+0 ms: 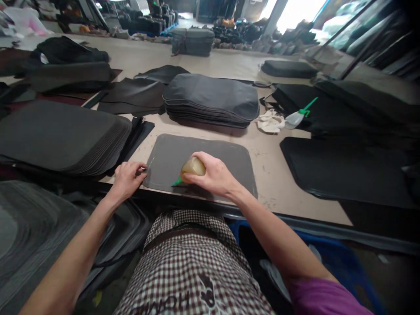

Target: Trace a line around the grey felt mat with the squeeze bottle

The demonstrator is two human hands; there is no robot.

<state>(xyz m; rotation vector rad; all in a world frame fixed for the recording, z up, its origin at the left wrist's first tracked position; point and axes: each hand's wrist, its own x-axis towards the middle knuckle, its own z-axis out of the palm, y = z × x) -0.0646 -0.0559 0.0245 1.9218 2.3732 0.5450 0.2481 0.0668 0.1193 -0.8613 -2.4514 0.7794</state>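
A dark grey panel [216, 155] with rounded corners lies flat on the table in front of me. My right hand [213, 173] grips a squeeze bottle [193, 168] of yellowish liquid, tipped so its green nozzle points down and left near the panel's front edge. Whether the tip touches the panel I cannot tell. At the panel's left edge is my left hand [128, 177], its fingers curled and thumb and fingertips close together by the corner. Anything pinched between them is too small to make out.
A fanned stack of dark panels [65, 135] stands on the left. Behind the work lies another pile of black panels [211, 98]. A white cloth [271, 121] and a second bottle with a green nozzle [295, 118] sit to its right. More black sheets [341, 168] cover the right side.
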